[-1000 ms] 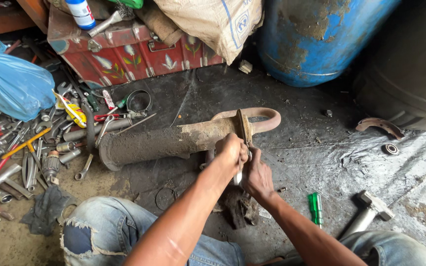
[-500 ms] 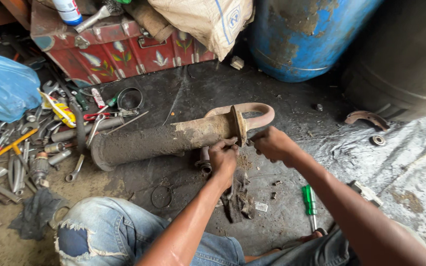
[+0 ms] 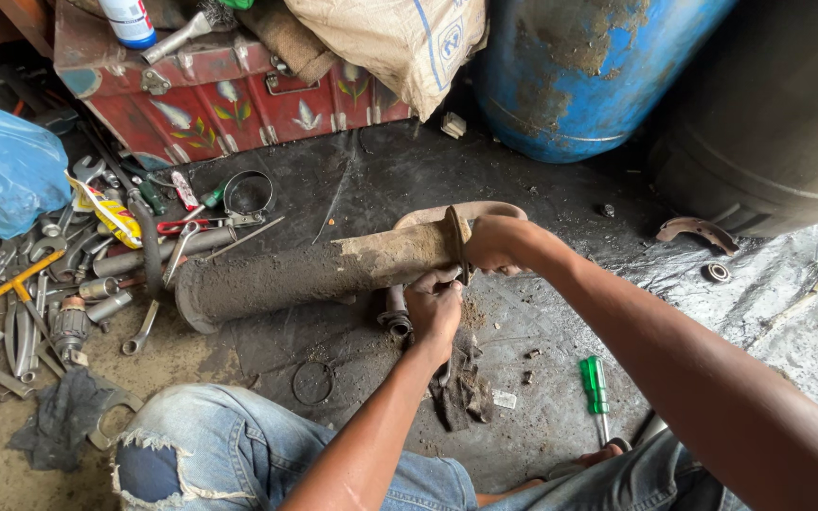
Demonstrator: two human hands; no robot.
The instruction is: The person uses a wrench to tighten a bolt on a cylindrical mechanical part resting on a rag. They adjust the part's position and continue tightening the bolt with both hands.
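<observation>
A long rusty, mud-caked exhaust pipe (image 3: 314,274) lies across the dark floor, with a flange and a curved bend (image 3: 466,210) at its right end. My right hand (image 3: 489,244) grips the pipe at the flange. My left hand (image 3: 435,308) is just under the flange, fingers closed against its underside; what they pinch is hidden. A short dirty pipe fitting (image 3: 396,314) stands next to my left hand. A dark oily rag (image 3: 461,388) lies below it.
Several wrenches, pliers and sockets (image 3: 40,293) litter the left floor by a blue plastic bag (image 3: 2,170). A red painted metal box (image 3: 220,95), a sack and a blue drum (image 3: 589,76) stand behind. A green screwdriver (image 3: 595,388), a wire ring (image 3: 314,382) and a brake shoe (image 3: 698,232) lie around.
My right hand has moved from below the flange up onto the pipe's right end. My left hand stays under the flange. The view has shifted slightly.
</observation>
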